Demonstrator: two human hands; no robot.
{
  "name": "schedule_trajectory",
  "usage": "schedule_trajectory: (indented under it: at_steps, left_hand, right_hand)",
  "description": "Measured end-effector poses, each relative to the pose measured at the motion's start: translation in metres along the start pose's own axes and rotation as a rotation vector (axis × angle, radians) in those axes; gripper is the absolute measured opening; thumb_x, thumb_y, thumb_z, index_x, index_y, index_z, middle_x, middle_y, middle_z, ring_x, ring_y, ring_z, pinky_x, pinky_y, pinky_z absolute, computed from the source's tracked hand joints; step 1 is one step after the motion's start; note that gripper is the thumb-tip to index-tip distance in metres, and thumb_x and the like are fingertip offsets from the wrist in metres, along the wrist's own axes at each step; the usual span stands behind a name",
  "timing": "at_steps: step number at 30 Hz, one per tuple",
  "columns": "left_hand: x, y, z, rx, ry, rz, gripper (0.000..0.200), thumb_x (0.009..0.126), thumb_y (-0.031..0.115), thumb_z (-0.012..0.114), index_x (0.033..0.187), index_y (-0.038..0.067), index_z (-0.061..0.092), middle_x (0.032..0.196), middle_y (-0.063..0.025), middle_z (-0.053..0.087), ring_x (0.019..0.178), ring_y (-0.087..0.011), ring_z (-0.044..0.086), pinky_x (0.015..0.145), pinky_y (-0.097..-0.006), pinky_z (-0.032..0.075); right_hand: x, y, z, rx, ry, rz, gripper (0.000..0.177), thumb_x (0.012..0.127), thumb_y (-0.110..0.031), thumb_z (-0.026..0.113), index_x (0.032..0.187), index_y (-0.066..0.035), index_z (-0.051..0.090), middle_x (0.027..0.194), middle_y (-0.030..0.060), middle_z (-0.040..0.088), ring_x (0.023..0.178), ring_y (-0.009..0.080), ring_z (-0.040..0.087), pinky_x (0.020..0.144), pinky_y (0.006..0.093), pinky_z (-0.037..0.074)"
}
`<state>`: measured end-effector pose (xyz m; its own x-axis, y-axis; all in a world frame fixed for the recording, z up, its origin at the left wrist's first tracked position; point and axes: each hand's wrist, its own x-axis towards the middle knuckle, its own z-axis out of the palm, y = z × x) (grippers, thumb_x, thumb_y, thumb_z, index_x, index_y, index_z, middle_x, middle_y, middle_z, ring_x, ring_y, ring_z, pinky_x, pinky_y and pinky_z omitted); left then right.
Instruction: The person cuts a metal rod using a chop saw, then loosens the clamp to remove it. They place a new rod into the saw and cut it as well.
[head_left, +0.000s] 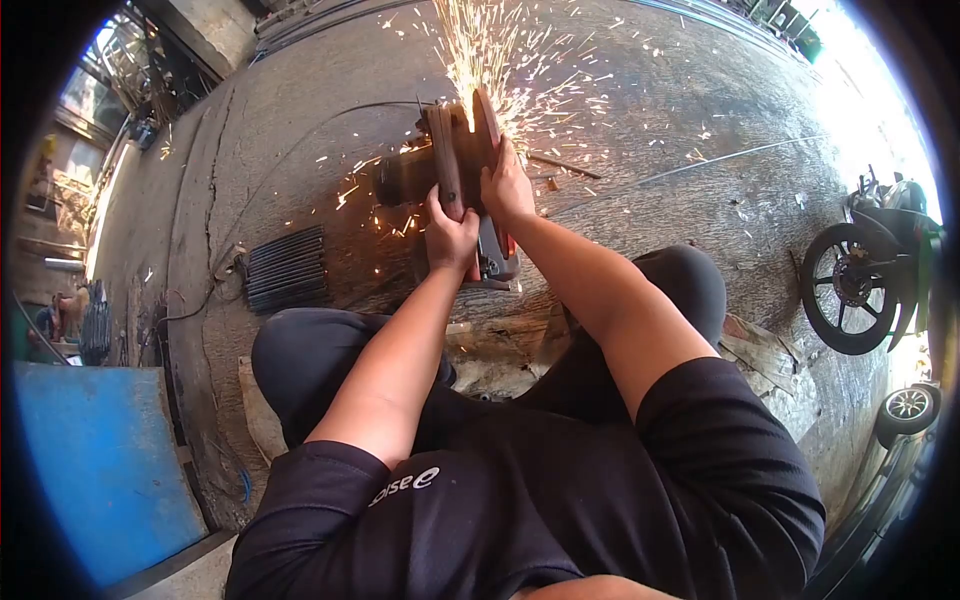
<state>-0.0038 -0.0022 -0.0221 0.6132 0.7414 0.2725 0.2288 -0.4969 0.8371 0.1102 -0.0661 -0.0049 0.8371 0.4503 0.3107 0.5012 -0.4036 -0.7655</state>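
Observation:
Between my knees stands a cutting machine (405, 176) with a dark motor body, partly hidden by my hands. My left hand (452, 238) is closed round the lower end of a long brown handle (444, 150). My right hand (508, 188) lies against the reddish-brown upright piece (487, 118) at the machine's right side; its fingers are bent, and what they grip is unclear. Bright sparks (480, 60) spray forward from the machine's far end and scatter over the floor.
A bundle of dark rods (286, 268) lies left of the machine. A cable (300, 140) curves over the concrete floor (350, 75). A blue panel (105, 460) is at lower left, a motorcycle (880, 260) at right. Long bars lie along the far edge.

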Motion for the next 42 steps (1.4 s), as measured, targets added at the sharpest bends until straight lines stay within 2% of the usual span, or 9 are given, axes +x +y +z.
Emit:
schedule_trajectory:
  at_steps: [3, 6, 15, 24, 32, 34, 35, 37, 42]
  left_hand:
    - [-0.002, 0.008, -0.005, 0.044, -0.066, -0.094, 0.069, 0.08, 0.021, 0.065, 0.14, 0.012, 0.031, 0.099, -0.0265, 0.066, 0.09, -0.0461, 0.065, 0.078, -0.0514, 0.052]
    - [0.0, 0.0, 0.001, 0.061, 0.017, 0.028, 0.07, 0.08, 0.022, 0.065, 0.14, 0.012, 0.031, 0.099, -0.027, 0.066, 0.09, -0.0464, 0.065, 0.078, -0.0518, 0.052]
    - [-0.003, 0.003, -0.005, 0.103, -0.069, -0.074, 0.07, 0.08, 0.022, 0.066, 0.14, 0.012, 0.03, 0.092, -0.0283, 0.066, 0.085, -0.0467, 0.065, 0.073, -0.0533, 0.052]
    - [-0.004, -0.003, 0.0, 0.081, -0.048, -0.048, 0.071, 0.08, 0.023, 0.065, 0.14, 0.012, 0.029, 0.091, -0.029, 0.066, 0.083, -0.0476, 0.065, 0.072, -0.0534, 0.053]
    - [-0.018, -0.023, 0.009, 0.001, -0.058, -0.067, 0.071, 0.08, 0.02, 0.063, 0.141, 0.01, 0.027, 0.091, -0.03, 0.065, 0.083, -0.0493, 0.064, 0.072, -0.054, 0.052]
    - [-0.01, -0.03, 0.012, 0.171, 0.122, 0.257, 0.072, 0.08, 0.019, 0.063, 0.141, 0.01, 0.026, 0.092, -0.0298, 0.065, 0.084, -0.0493, 0.064, 0.073, -0.054, 0.052]
    - [-0.01, -0.034, 0.014, 0.172, 0.126, 0.26, 0.072, 0.08, 0.019, 0.063, 0.141, 0.01, 0.026, 0.092, -0.0298, 0.065, 0.084, -0.0493, 0.064, 0.073, -0.054, 0.052]
    - [-0.017, -0.011, 0.005, 0.066, -0.047, -0.07, 0.072, 0.079, 0.018, 0.064, 0.14, 0.012, 0.027, 0.093, -0.0294, 0.065, 0.085, -0.049, 0.064, 0.074, -0.0536, 0.053]
    - [-0.016, -0.001, 0.001, 0.039, -0.054, -0.097, 0.071, 0.079, 0.017, 0.064, 0.14, 0.014, 0.027, 0.093, -0.0289, 0.066, 0.086, -0.0486, 0.064, 0.075, -0.0529, 0.053]
  right_hand:
    - [-0.001, 0.0, -0.001, 0.025, -0.016, 0.032, 0.068, 0.088, -0.017, 0.055, 0.144, 0.006, 0.023, 0.133, 0.0302, 0.047, 0.118, 0.0437, 0.052, 0.098, 0.0451, 0.045]
    - [-0.001, 0.003, 0.003, 0.026, 0.019, -0.016, 0.067, 0.088, -0.015, 0.055, 0.143, 0.006, 0.023, 0.133, 0.0298, 0.047, 0.118, 0.0435, 0.052, 0.098, 0.045, 0.044]
    - [-0.001, 0.014, 0.012, -0.014, 0.067, -0.114, 0.067, 0.089, -0.015, 0.054, 0.143, 0.008, 0.023, 0.135, 0.03, 0.045, 0.12, 0.0428, 0.051, 0.1, 0.0434, 0.044]
    - [-0.005, 0.003, 0.001, 0.035, -0.032, -0.031, 0.066, 0.088, -0.01, 0.052, 0.142, 0.011, 0.021, 0.14, 0.0303, 0.038, 0.129, 0.0405, 0.042, 0.106, 0.0418, 0.039]
    - [-0.018, 0.024, 0.015, -0.003, 0.033, -0.094, 0.067, 0.09, -0.016, 0.053, 0.144, 0.007, 0.021, 0.141, 0.0313, 0.038, 0.127, 0.0438, 0.044, 0.103, 0.0437, 0.042]
    - [-0.015, 0.019, 0.013, 0.021, 0.018, -0.038, 0.066, 0.09, -0.016, 0.053, 0.144, 0.007, 0.022, 0.14, 0.0304, 0.039, 0.126, 0.0434, 0.045, 0.103, 0.0434, 0.042]
    - [-0.014, 0.017, 0.012, 0.024, 0.02, -0.042, 0.066, 0.09, -0.016, 0.053, 0.144, 0.007, 0.022, 0.14, 0.0304, 0.039, 0.126, 0.0434, 0.045, 0.103, 0.0434, 0.042]
    - [-0.016, 0.016, 0.011, 0.012, 0.028, -0.053, 0.064, 0.089, -0.013, 0.052, 0.142, 0.007, 0.023, 0.139, 0.0302, 0.04, 0.125, 0.0435, 0.046, 0.101, 0.0433, 0.044]
    - [-0.015, 0.019, 0.014, -0.009, 0.071, -0.089, 0.064, 0.089, -0.015, 0.053, 0.142, 0.007, 0.025, 0.138, 0.0297, 0.041, 0.121, 0.0433, 0.049, 0.098, 0.044, 0.046]
